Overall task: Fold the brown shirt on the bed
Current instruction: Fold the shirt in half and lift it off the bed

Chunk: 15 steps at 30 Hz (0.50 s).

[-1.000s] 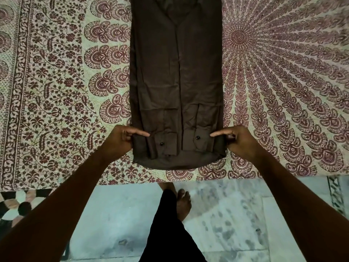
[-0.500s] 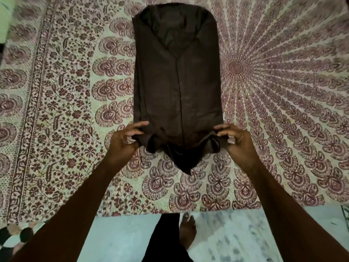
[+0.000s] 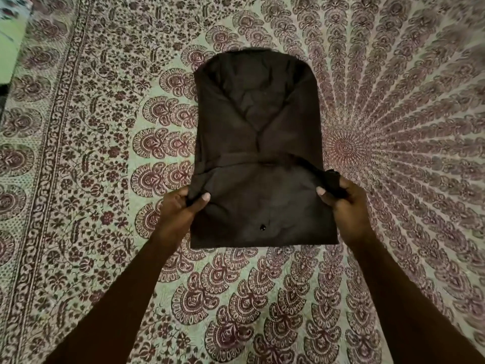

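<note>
Brown shirt (image 3: 258, 158) on patterned bedspread (image 3: 78, 153), left hand (image 3: 181, 208), right hand (image 3: 341, 203), fingers pinching its folded edge

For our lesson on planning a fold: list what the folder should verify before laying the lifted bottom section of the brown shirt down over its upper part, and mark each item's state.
1. Left hand grips the folded edge: ok.
2. Right hand grips the opposite edge: ok.
3. Brown shirt has its upper part flat on the bedsheet: ok.
4. Collar end smooth: not ok, creases show.
5. Lifted section level across both hands: not ok, right side sits higher.
6. Sleeves tucked inside: cannot tell.
</note>
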Tool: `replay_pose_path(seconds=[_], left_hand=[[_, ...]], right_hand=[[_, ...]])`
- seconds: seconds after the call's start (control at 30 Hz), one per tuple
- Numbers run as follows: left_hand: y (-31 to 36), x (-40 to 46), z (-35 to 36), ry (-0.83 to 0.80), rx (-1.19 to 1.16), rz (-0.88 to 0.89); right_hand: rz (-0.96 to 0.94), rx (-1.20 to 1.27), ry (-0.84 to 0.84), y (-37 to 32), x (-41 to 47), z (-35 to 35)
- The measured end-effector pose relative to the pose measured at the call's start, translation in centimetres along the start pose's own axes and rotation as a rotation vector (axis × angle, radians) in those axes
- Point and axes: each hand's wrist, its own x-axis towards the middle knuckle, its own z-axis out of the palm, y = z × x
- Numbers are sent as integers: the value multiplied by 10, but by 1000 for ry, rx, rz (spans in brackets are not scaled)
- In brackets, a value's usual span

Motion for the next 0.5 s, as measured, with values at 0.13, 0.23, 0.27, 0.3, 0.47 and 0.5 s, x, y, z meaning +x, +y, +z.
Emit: replay_pose_path(seconds=[0.13, 0.23, 0.27, 0.3, 0.47, 0.5], left_hand=[[7, 17, 6, 51, -19, -59], [-3, 38, 11, 133, 66, -126], [-5, 41, 14, 155, 123, -157], [-11, 45, 16, 175, 190, -178], [-25, 50, 24, 234, 434, -189], [-25, 49, 27, 231, 471, -178]], right_hand=[[-7, -39, 27, -1, 28, 2], [26, -184, 55, 17, 50, 4], [51, -226, 62, 24, 56, 5], [69, -274, 58, 28, 61, 7], [82, -497, 94, 39, 69, 10], [82, -511, 104, 38, 67, 11]])
